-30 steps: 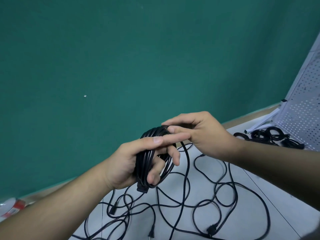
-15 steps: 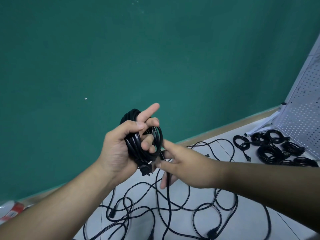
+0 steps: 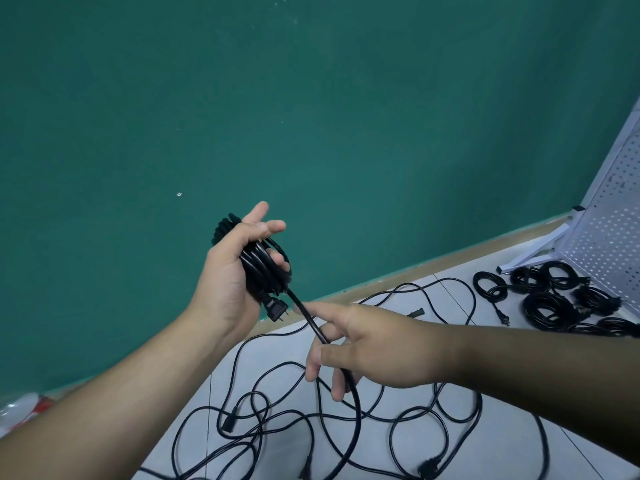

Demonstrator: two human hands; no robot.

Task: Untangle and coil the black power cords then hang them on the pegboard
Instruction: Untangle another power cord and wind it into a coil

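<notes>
My left hand grips a coil of black power cord raised in front of the green wall, its plug hanging below my palm. From the coil a free length of the cord runs down to the right. My right hand holds that length loosely between thumb and fingers, lower and to the right of the coil. Below, tangled black cords lie spread over the white floor. The white pegboard leans at the far right.
Several coiled black cords lie on the floor at the foot of the pegboard, beside its white stand leg. A green wall fills the background. Red and white packaging sits at the far left edge.
My left hand has lifted the coil higher. My right hand has left the coil, dropped lower and slid down the free length of cord.
</notes>
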